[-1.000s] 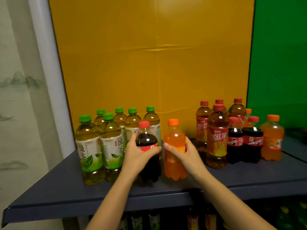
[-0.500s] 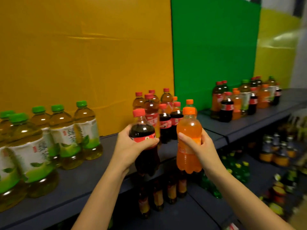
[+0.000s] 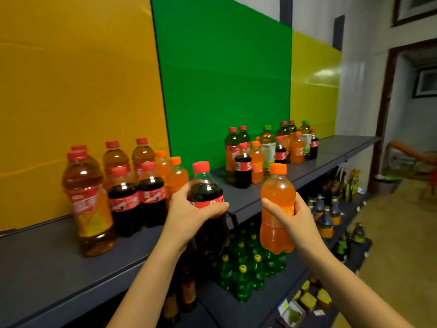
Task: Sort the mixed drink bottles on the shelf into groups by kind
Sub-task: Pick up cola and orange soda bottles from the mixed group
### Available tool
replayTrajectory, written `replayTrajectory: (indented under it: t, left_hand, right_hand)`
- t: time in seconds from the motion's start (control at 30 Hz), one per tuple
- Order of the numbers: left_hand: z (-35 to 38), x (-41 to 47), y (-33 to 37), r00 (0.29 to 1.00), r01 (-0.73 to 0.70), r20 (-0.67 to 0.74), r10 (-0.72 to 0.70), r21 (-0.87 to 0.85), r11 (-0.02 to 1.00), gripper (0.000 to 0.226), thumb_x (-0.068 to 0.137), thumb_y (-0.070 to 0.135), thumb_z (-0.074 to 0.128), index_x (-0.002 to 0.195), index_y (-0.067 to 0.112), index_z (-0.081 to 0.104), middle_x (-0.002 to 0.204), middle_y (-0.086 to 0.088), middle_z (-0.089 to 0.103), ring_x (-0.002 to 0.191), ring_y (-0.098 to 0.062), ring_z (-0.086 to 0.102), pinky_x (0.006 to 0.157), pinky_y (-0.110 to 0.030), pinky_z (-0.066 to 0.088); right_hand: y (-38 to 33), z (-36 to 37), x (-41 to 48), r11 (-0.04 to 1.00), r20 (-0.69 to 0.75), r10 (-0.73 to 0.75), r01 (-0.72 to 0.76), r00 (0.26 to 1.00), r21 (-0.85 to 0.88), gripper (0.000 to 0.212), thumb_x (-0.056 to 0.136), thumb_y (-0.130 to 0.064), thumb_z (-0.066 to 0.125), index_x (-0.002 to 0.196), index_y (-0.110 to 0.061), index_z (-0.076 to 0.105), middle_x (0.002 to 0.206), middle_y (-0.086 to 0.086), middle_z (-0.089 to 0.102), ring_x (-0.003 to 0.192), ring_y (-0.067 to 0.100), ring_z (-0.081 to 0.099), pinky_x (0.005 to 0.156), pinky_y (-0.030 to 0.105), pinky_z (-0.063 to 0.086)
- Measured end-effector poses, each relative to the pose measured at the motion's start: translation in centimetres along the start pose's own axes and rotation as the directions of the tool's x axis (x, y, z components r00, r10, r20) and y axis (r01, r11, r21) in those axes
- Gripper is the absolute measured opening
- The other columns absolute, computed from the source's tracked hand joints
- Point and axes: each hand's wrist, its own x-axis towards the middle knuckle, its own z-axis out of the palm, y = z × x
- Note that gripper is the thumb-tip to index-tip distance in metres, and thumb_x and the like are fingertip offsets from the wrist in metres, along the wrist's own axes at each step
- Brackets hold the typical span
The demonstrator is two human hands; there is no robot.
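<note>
My left hand (image 3: 189,215) grips a dark cola bottle (image 3: 205,188) with a red cap, held in the air in front of the shelf edge. My right hand (image 3: 294,220) grips an orange soda bottle (image 3: 276,194) with an orange cap, held further right and off the shelf. On the grey shelf (image 3: 59,261) to the left stand red-capped iced tea bottles (image 3: 88,200), two cola bottles (image 3: 137,200) and orange sodas (image 3: 176,177). Further along the shelf a mixed cluster of bottles (image 3: 267,152) stands before the green panel.
Yellow and green panels back the shelf. A lower shelf (image 3: 260,301) holds green bottles with yellow caps (image 3: 243,268), dark bottles and small packets. To the right are more stocked lower shelves (image 3: 331,209), a floor and a doorway.
Both bottles have been lifted off the shelf and carried right with my hands. The view has swung right, so the green tea bottles have left the frame and the mixed cluster is nearer.
</note>
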Motion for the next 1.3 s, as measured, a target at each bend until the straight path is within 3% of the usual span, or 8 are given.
replayTrajectory:
  t: [0.17, 0.33, 0.5, 0.6, 0.77, 0.9, 1.1, 1.3]
  left_hand:
    - [7.6, 3.1, -0.8, 1.000, -0.016, -0.011, 0.016, 0.012, 1.000, 0.041, 0.057, 0.008, 0.084, 0.086, 0.028, 0.062, 0.087, 0.007, 0.069, 0.082, -0.008, 0.065, 0.073, -0.024, 0.049]
    - [14.0, 6.5, -1.8, 0.999, -0.039, -0.021, 0.039, -0.008, 0.999, 0.038, 0.059, 0.008, 0.083, 0.086, 0.027, 0.063, 0.084, 0.010, 0.069, 0.071, 0.006, 0.063, 0.062, -0.008, 0.048]
    - [19.1, 10.5, -3.5, 0.998, -0.056, -0.039, 0.056, 0.005, 0.998, 0.041, 0.058, 0.010, 0.084, 0.091, 0.024, 0.065, 0.092, 0.005, 0.070, 0.088, -0.012, 0.066, 0.075, -0.023, 0.050]
    - [21.7, 12.7, -4.8, 0.996, -0.071, -0.048, 0.072, 0.030, 0.997, 0.044, 0.057, 0.013, 0.085, 0.096, 0.021, 0.065, 0.094, 0.004, 0.071, 0.089, -0.012, 0.067, 0.079, -0.026, 0.051]
    - [26.3, 17.6, -6.6, 0.992, -0.118, -0.027, 0.120, 0.078, 0.990, 0.043, 0.059, 0.013, 0.084, 0.093, 0.026, 0.062, 0.090, 0.010, 0.069, 0.080, 0.004, 0.064, 0.069, -0.012, 0.049]
    - [29.6, 21.9, -8.4, 0.989, -0.139, -0.036, 0.144, 0.109, 0.984, 0.046, 0.058, 0.015, 0.085, 0.096, 0.026, 0.061, 0.095, 0.007, 0.069, 0.088, -0.005, 0.065, 0.078, -0.021, 0.051]
    - [33.5, 26.5, -10.3, 0.979, -0.175, -0.074, 0.191, 0.185, 0.967, 0.048, 0.056, 0.017, 0.085, 0.097, 0.025, 0.061, 0.092, 0.012, 0.067, 0.086, 0.005, 0.060, 0.071, -0.006, 0.046]
    - [36.4, 29.4, -11.6, 0.976, -0.163, -0.101, 0.193, 0.247, 0.955, 0.049, 0.057, 0.019, 0.085, 0.098, 0.025, 0.060, 0.092, 0.013, 0.066, 0.087, 0.008, 0.060, 0.071, -0.002, 0.044]
  right_hand:
    - [1.5, -6.6, 4.7, 1.000, 0.031, 0.003, -0.002, 1.000, -0.028, 0.050, 0.054, -0.049, 0.068, 0.099, -0.037, 0.051, 0.103, -0.005, 0.062, 0.094, 0.015, 0.061, 0.075, 0.032, 0.049]
    - [2.9, -11.7, 9.2, 0.999, 0.042, -0.027, 0.029, 0.999, -0.038, 0.047, 0.058, -0.047, 0.068, 0.100, -0.036, 0.052, 0.102, -0.006, 0.062, 0.093, 0.012, 0.061, 0.071, 0.027, 0.049]
    - [4.8, -15.5, 13.9, 0.998, 0.018, -0.046, 0.047, 0.999, -0.032, 0.040, 0.060, -0.043, 0.069, 0.095, -0.037, 0.052, 0.099, -0.007, 0.062, 0.091, 0.011, 0.060, 0.068, 0.025, 0.047]
    - [6.2, -17.2, 16.9, 0.998, -0.008, -0.052, 0.052, 0.999, -0.038, 0.041, 0.058, -0.044, 0.068, 0.094, -0.037, 0.052, 0.099, -0.007, 0.062, 0.091, 0.011, 0.060, 0.068, 0.026, 0.047]
    - [8.7, -19.6, 23.3, 0.996, -0.006, -0.076, 0.076, 0.997, -0.050, 0.032, 0.067, -0.036, 0.071, 0.091, -0.039, 0.051, 0.099, -0.009, 0.061, 0.090, 0.008, 0.058, 0.068, 0.025, 0.046]
    - [10.0, -20.9, 28.8, 0.993, 0.017, -0.104, 0.105, 0.994, -0.061, 0.034, 0.064, -0.039, 0.071, 0.091, -0.038, 0.051, 0.099, -0.009, 0.062, 0.089, 0.007, 0.059, 0.067, 0.023, 0.045]
    - [12.2, -22.4, 35.2, 0.991, 0.058, -0.113, 0.117, 0.992, -0.058, 0.044, 0.056, -0.047, 0.070, 0.095, -0.040, 0.052, 0.102, -0.010, 0.063, 0.094, 0.007, 0.060, 0.079, 0.029, 0.049]
    - [14.6, -24.3, 39.7, 0.992, 0.124, -0.119, 0.123, 0.985, -0.027, 0.044, 0.057, -0.044, 0.069, 0.097, -0.037, 0.053, 0.100, -0.011, 0.064, 0.091, 0.005, 0.060, 0.074, 0.024, 0.047]
